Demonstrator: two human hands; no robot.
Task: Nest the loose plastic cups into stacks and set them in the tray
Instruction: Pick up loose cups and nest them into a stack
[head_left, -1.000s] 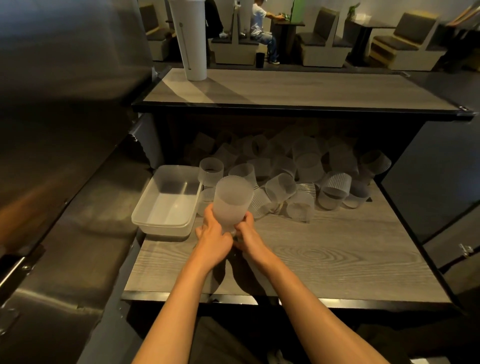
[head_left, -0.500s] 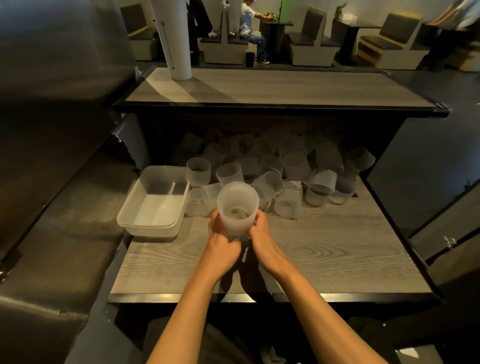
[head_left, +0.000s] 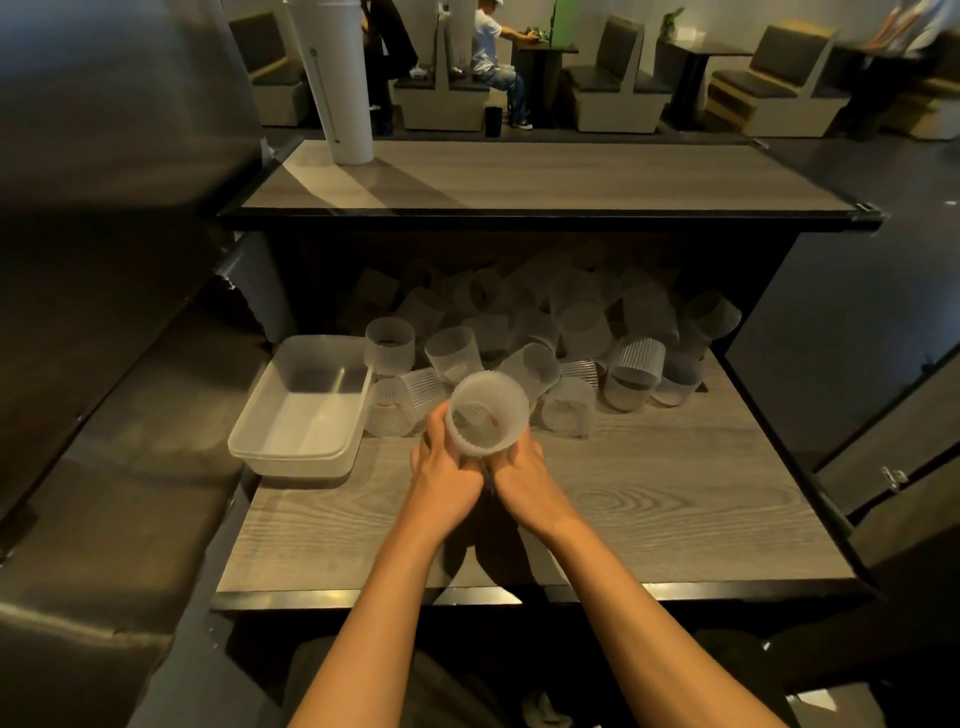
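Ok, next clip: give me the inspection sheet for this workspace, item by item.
Surface: grey wood-grain lower shelf, bare at the front, under an upper counter.
Job's things: held cup stack, mouth towards the camera, above the shelf; tray at the shelf's left, no cups in it; loose cups piled at the back, some upright, some tipped.
Clutter: tall white cup stack on the upper counter.
Grippers: left hand and right hand both grip the held stack from below.
Cables: nothing seen.
Surroundings: steel panel on the left; booth seats, tables and people beyond.
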